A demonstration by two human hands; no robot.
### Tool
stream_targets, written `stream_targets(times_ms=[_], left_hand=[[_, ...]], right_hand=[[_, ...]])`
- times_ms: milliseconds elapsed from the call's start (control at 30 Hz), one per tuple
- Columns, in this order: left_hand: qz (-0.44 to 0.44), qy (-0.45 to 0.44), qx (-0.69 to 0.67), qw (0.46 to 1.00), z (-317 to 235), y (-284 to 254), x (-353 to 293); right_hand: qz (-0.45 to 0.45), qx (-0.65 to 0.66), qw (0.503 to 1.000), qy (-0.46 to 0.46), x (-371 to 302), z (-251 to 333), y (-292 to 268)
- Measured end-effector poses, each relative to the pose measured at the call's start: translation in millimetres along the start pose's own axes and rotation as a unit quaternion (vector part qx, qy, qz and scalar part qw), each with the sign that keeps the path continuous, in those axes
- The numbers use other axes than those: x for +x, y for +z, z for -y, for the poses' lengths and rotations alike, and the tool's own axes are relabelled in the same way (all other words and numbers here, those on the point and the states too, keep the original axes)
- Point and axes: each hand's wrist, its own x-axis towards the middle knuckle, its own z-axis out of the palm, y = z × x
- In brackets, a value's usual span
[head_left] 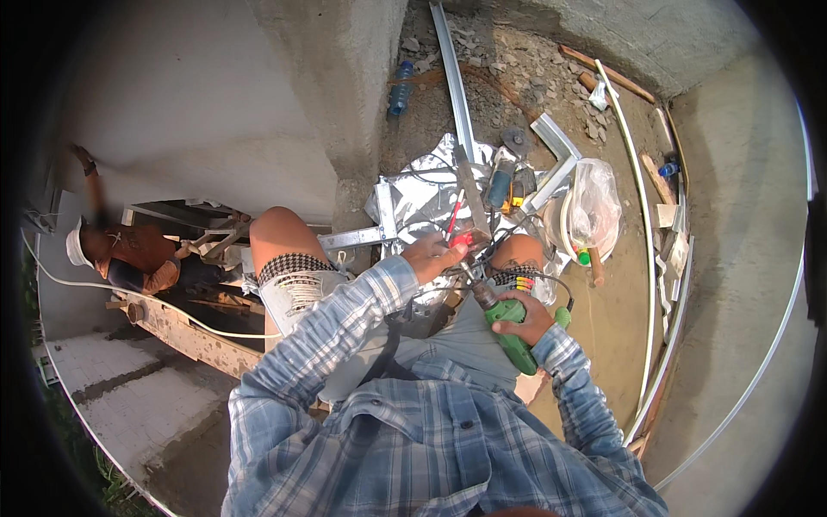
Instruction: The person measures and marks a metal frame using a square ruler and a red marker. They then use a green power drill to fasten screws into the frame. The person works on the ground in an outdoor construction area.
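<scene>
My right hand (525,320) is wrapped round the grip of a green power drill (515,349). The drill's chuck points up and left, with a bit reaching toward my left hand (431,258). My left fingers are closed at a small red object (466,239), whose kind I cannot make out. It sits by the near end of a grey metal bar (471,194). A red-and-white marker-like stick (455,214) stands just beyond my left fingers. An angle grinder (502,181) with a dark disc lies past the bar on silver foil sheeting (413,211).
An L-shaped metal channel (556,159), a white bucket (560,226) with a clear plastic bag and a blue bottle (400,89) lie ahead. Long white pipes (633,164) run along the right wall. At the left, a co-worker (142,254) bends beside a plank (185,332). Rubble (534,73) covers the far floor.
</scene>
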Motion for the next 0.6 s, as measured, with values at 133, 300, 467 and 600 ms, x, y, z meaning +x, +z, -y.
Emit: stream_targets(times_ms=[133,300,467,600], left_hand=[[0.038,-0.067,-0.126,0.989,0.8,37.3,-13.8],[0.059,-0.149,-0.296,0.942,30.7,45.2,14.8],[0.073,-0.051,-0.157,0.984,54.3,43.8,31.0],[0.071,-0.090,-0.149,0.982,28.6,53.2,28.2]], right_hand=[[-0.010,0.001,1.000,-0.022,10.5,6.8,18.4],[-0.090,-0.136,0.986,0.026,7.1,41.7,24.8],[0.098,-0.091,0.967,-0.216,-19.3,189.8,12.8],[0.349,-0.170,0.847,-0.363,-45.3,230.5,79.3]])
